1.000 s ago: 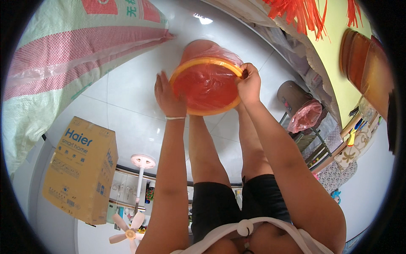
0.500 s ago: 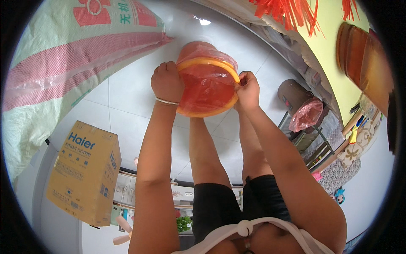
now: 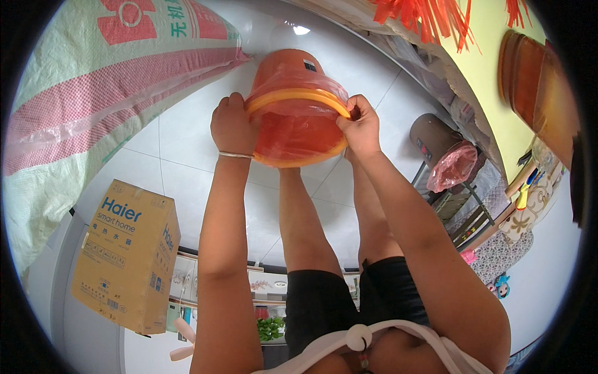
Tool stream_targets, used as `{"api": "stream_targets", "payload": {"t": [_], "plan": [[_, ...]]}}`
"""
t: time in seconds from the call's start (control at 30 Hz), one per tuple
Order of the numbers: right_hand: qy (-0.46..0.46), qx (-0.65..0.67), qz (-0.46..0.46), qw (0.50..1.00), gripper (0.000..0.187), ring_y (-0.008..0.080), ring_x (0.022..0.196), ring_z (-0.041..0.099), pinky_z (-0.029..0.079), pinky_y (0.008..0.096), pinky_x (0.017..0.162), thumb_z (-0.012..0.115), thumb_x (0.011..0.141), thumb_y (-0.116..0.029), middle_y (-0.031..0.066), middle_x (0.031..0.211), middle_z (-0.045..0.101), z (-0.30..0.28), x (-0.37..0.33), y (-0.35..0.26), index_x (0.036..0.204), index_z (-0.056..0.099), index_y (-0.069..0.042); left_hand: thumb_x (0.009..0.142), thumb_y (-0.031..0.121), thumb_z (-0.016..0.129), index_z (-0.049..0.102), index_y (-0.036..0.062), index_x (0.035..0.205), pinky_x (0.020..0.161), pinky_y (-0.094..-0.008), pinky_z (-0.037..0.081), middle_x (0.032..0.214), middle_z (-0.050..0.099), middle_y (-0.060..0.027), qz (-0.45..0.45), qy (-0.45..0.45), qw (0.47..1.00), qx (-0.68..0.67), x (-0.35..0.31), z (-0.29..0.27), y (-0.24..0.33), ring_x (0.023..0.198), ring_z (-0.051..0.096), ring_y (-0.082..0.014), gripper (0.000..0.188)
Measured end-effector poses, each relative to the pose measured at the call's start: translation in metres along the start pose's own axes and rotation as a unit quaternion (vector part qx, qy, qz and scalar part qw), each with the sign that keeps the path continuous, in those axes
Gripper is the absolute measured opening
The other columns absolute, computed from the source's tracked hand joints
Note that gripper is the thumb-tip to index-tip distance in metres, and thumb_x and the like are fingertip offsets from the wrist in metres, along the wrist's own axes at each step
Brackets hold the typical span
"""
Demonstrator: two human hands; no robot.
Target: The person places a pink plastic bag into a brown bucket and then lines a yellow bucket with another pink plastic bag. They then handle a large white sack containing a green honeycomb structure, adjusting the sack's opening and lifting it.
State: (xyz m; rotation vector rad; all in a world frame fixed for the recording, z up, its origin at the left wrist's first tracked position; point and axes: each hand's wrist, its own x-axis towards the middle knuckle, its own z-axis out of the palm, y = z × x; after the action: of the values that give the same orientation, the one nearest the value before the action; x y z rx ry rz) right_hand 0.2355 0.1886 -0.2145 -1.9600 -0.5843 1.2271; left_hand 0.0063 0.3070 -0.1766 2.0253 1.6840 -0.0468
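Note:
Between my two hands is an orange trash bin (image 3: pixel 274 68) with a yellow-orange rim ring (image 3: pixel 299 95). Its opening is tilted toward me, and a thin pinkish-red plastic bag (image 3: pixel 299 132) lines the inside and folds out over the rim. My left hand (image 3: pixel 235 124), with a bangle at the wrist, is closed on the rim's left side. On the right side, my right hand (image 3: pixel 361 124) pinches the rim between thumb and fingers. The fingertips of the left hand are partly hidden.
A large woven sack (image 3: pixel 118 81) stands at the left, above a cardboard box (image 3: pixel 124 255). To the right, a brown bin (image 3: pixel 430 140) with a pink bag (image 3: pixel 453 167) sits by a dark folding rack (image 3: pixel 464 218). Red streamers (image 3: pixel 430 19) hang at the top right.
The bin has tipped and shifted slightly left, so more of its outer wall and a dark label show. Both hands have moved a little left with it, still on the rim.

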Motion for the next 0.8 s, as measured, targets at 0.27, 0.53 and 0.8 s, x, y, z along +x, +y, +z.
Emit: {"api": "stream_targets", "payload": {"t": [0.27,0.53,0.8], "plan": [[0.015,-0.017,-0.004,1.0,0.026,0.0101,0.069,0.048,0.042,0.0222,0.065,0.059,0.067,0.016,0.0003,0.077,0.05,0.005,0.011,-0.019,0.083,0.053,-0.004,0.068,-0.002,0.058,0.059,0.0044,0.084,0.067,-0.0437,0.049,0.079,0.06,-0.0156,0.0,0.03,0.995,-0.093,0.001,0.014,-0.005,0.075,0.059,-0.036,0.017],[0.047,-0.136,-0.064,0.987,0.027,0.0179,0.073,0.056,0.047,0.0272,0.071,0.061,0.067,0.013,0.0076,0.083,0.056,0.01,0.019,-0.034,0.089,0.063,-0.003,0.07,0.001,0.06,0.065,0.0031,0.091,0.073,-0.0395,0.051,0.087,0.065,-0.0164,-0.046,0.021,0.975,-0.216,0.01,0.012,-0.008,0.08,0.061,-0.0353,0.021],[-0.034,-0.16,0.018,0.986,0.022,0.0258,0.077,0.065,0.05,0.031,0.073,0.064,0.069,-0.002,0.0171,0.085,0.067,-0.004,0.05,-0.031,0.091,0.069,-0.001,0.076,0.021,0.067,0.069,0.0011,0.087,0.076,-0.0367,0.051,0.084,0.067,-0.016,-0.055,-0.07,0.984,-0.152,0.029,0.03,-0.011,0.082,0.063,-0.03,0.023]]}}
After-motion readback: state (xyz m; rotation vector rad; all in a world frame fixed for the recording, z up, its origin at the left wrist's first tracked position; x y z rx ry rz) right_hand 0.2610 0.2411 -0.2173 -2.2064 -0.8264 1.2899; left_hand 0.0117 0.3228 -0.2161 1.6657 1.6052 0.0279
